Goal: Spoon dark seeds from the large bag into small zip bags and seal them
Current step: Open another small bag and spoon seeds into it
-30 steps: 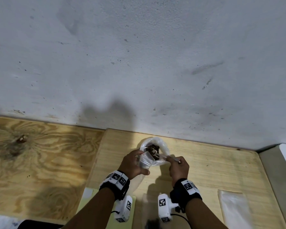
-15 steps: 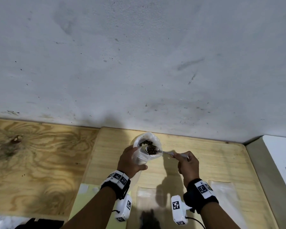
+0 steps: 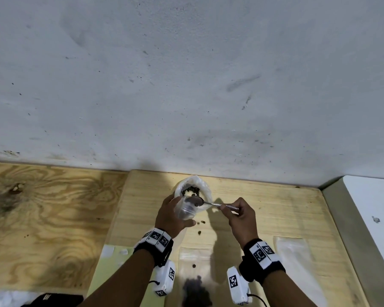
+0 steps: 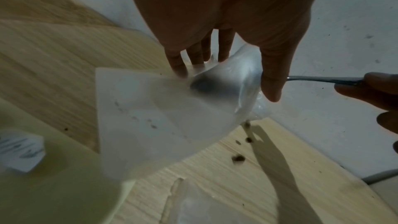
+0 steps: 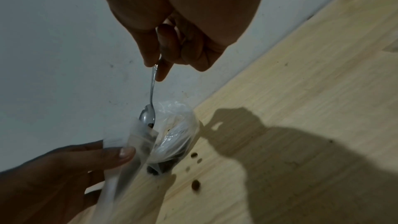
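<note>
My left hand [image 3: 172,216] holds a small clear zip bag [image 3: 185,210] [image 4: 163,117] open by its mouth, just in front of the large plastic bag [image 3: 193,189] of dark seeds by the wall. My right hand [image 3: 237,212] pinches the handle of a metal spoon [image 3: 208,203] [image 5: 150,101]. The spoon's bowl tips over the small bag's mouth [image 5: 142,134] with seeds in it. A few loose seeds [image 3: 200,223] [image 5: 194,185] lie on the wooden board [image 3: 275,213] under the hands.
A filled zip bag [image 3: 195,275] lies near me between my wrists, and an empty one [image 3: 294,255] lies to the right. A pale green sheet [image 3: 111,275] is at the left front. The grey wall stands right behind the large bag.
The spoon came up out of the large bag and now tips over the small bag's mouth. My right hand moved right and nearer. Loose seeds now lie on the board.
</note>
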Demonstrator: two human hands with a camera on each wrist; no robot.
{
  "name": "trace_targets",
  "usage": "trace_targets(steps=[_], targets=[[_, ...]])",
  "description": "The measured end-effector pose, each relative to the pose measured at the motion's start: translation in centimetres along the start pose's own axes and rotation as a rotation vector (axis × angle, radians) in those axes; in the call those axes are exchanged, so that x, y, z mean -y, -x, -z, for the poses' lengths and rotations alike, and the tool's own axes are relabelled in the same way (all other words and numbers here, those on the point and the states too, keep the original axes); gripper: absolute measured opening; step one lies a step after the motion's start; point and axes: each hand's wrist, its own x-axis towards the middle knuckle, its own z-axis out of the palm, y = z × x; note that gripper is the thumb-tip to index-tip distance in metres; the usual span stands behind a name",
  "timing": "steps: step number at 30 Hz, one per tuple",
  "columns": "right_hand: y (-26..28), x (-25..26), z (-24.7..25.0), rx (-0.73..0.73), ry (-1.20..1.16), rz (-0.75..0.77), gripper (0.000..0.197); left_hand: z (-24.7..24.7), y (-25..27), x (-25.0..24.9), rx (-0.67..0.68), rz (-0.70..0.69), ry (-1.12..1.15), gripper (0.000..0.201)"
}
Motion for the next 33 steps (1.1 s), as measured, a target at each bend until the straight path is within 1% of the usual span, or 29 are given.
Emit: trace_targets(steps=[3, 6, 8, 10, 12, 13, 17, 19, 25, 29, 33], targets=[[0.1, 0.9, -0.8, 0.042, 0.101, 0.076, 0.039, 0.0, -0.2, 0.1, 0.000, 0.007, 0.063, 0.095], [-0.2, 1.7, -1.4, 0.044, 0.112, 0.078, 0.037, 0.1, -0.5, 0.3, 0.004, 0.030, 0.110, 0.093], [-0.7, 1.8, -1.2, -0.023, 0.051, 0.066, 0.038, 0.2, -0.7, 0.5, 0.023, 0.053, 0.134, 0.093], [-1.4, 1.7, -0.7, -0.132, 0.000, 0.058, 0.037, 0.4, -1.0, 0.8, 0.049, 0.071, 0.155, 0.093], [-1.7, 1.7, -0.3, -0.206, 0.006, 0.044, 0.033, 0.6, -1.3, 0.8, 0.084, 0.086, 0.164, 0.093], [-1.8, 1.7, -0.4, -0.220, 0.036, 0.041, 0.031, 0.8, -1.6, 0.9, 0.101, 0.094, 0.167, 0.092], [-2.4, 1.0, -1.7, -0.169, 0.212, 0.083, 0.034, 1.2, -2.4, 1.0, 0.134, 0.095, 0.167, 0.093], [-3.1, -0.1, -2.5, -0.150, 0.251, 0.064, 0.036, 1.5, -2.7, 1.1, 0.144, 0.082, 0.160, 0.092], [-4.0, -1.1, -5.0, -0.149, 0.223, -0.011, 0.040, 1.9, -3.3, 1.3, 0.165, 0.018, 0.133, 0.089], [-4.1, -1.5, -6.2, -0.101, 0.190, -0.093, 0.034, 2.1, -3.5, 1.1, 0.204, -0.032, 0.083, 0.090], [-4.1, -1.5, -7.0, -0.079, 0.190, -0.130, 0.030, 2.2, -3.9, 1.2, 0.199, -0.033, 0.132, 0.088]])
